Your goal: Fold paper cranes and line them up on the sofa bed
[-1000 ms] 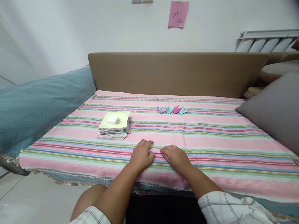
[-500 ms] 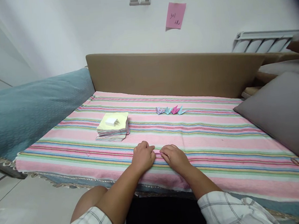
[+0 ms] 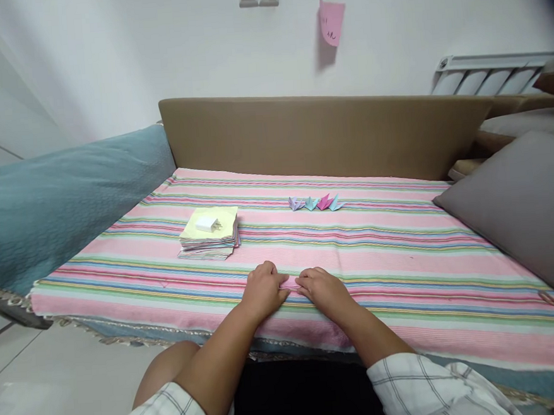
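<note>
Pink sticky note [image 3: 333, 24] on the wall has curled up vs. a sec ago, L side now peeling away w/ a shadow behind it. Down btwn the hands, the small folded pink paper [image 3: 290, 284] now shows a wider, paler face instead of a thin dark-pink sliver. Hands themselves have barely shifted.

Paper's lying low on the pink cloth w/ multicolored stripes [image 3: 382, 222], near the front edge. L hand [image 3: 264, 288] has thumb + index finger close together at the paper's L end, other fingers curled. R hand [image 3: 324, 291] has its fingertips bunched narrow on the R end, so both hands are on the same pc. Exact grip under the fingers is too small to tell tbh.

Further back, approx. straight ahead, there's a row of four folded paper shapes [image 3: 324, 201]: lavender, light teal, magenta, light blue, L to R. Off to the L is a stack of square paper sheets [image 3: 208, 246] w/ a yellow one on top, and a white plug adapter [image 3: 206, 224] lying on that, prongs pointing R.

Rest of the setup: tan padded backboard [image 3: 319, 138] along the back, blue-green textured cover [image 3: 71, 190] on the L, big gray cushion [image 3: 525, 196] on the R, w/ a small brown loop-like thing [image 3: 548, 299] near it.
</note>
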Demonstrator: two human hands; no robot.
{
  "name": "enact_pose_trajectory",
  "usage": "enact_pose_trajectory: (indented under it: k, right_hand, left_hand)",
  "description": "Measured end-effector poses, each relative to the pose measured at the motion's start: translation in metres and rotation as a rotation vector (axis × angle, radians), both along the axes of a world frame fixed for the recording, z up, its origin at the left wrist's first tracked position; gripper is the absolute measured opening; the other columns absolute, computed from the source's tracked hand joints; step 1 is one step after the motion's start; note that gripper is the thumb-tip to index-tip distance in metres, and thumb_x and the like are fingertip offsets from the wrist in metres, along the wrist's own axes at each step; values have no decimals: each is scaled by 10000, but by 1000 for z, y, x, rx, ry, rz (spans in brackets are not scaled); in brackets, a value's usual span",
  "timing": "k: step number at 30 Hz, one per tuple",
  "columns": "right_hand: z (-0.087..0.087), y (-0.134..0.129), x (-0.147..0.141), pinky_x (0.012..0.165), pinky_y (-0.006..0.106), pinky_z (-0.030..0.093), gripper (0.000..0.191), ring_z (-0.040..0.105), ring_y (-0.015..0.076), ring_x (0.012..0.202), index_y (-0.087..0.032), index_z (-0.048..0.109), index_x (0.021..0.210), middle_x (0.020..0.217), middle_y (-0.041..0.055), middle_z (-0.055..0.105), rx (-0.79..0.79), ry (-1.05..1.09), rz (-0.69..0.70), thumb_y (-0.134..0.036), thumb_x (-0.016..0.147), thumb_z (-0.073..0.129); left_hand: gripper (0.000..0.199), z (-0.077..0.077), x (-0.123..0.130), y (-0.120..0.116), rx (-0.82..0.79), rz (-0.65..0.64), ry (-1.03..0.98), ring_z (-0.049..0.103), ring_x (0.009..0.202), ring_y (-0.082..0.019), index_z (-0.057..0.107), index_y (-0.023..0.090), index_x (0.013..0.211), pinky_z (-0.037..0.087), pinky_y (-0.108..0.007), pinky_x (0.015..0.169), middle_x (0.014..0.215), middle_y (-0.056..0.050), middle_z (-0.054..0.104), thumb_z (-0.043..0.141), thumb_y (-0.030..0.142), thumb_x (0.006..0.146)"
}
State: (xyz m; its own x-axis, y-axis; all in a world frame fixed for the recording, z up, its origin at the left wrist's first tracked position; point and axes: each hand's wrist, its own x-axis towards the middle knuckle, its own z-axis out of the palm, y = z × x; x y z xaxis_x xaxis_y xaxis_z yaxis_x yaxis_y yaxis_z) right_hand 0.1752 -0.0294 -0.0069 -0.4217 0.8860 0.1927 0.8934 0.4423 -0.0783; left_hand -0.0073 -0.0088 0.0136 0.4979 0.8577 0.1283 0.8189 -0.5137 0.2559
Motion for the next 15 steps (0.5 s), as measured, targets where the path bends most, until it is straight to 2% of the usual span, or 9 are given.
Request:
enact_pose_trajectory:
  k: [4, 8, 11, 15]
  right_hand:
    - [4, -5, -5, 739, 279, 442, 165, 557, 187, 887, -221, 660, 944, 965, 49, 653, -8, -51, -36, -271, 893, 512]
    - [1, -7, -8, 787, 290, 427, 227, 554, 189, 903, -210, 653, 978, 974, 56, 655, 9, -34, -60, -220, 920, 434]
    - [-3, -4, -6, 805, 284, 422, 241, 553, 186, 906, -211, 649, 1000, 970, 47, 658, 30, 15, -87, -175, 911, 428]
    - [-8, 0, -2, 801, 292, 430, 231, 560, 190, 908, -212, 648, 1019, 976, 44, 666, 36, 39, -65, -214, 918, 441]
  left_hand:
    - [176, -3, 2, 0, 106, -60, 12, 465, 938, -210, 687, 253, 888, 374, -336, 793, 947, -50, 508, 642, 362, 758]
    - [180, -7, 6, 1, 186, -150, 72, 484, 893, -204, 672, 203, 850, 376, -342, 793, 872, -58, 535, 522, 303, 843]
    - [221, -9, 9, 3, 190, -153, 106, 500, 849, -195, 667, 187, 891, 387, -327, 777, 827, -62, 544, 454, 236, 865]
    - [240, -7, 10, 6, 113, -103, 108, 507, 833, -187, 669, 202, 926, 393, -294, 723, 856, -58, 553, 459, 308, 879]
